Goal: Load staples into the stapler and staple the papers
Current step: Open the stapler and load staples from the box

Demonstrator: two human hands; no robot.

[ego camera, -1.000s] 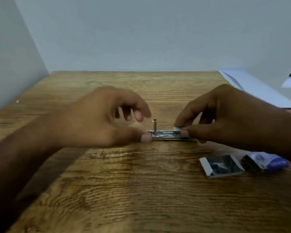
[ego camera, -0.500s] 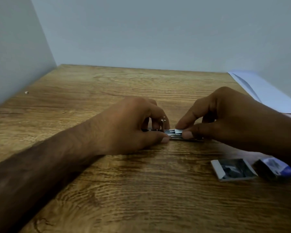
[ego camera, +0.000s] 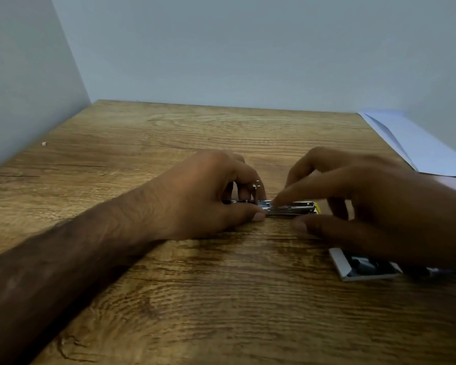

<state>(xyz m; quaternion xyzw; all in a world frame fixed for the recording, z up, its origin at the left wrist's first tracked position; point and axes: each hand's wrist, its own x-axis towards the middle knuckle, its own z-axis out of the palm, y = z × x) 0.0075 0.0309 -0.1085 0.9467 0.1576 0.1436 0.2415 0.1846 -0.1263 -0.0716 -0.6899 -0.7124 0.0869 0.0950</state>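
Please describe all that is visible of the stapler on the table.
The stapler is small, of shiny metal, with a yellow tip at its right end. It lies flat on the wooden table, its long side left to right, and looks open, a thin metal pin standing up near its left end. The left hand pinches its left end; the right hand's forefinger touches its top.

A wooden bench [ego camera: 195, 299] with strong grain is standing in a corner between two plain pale grey walls [ego camera: 248, 48], under soft even light.
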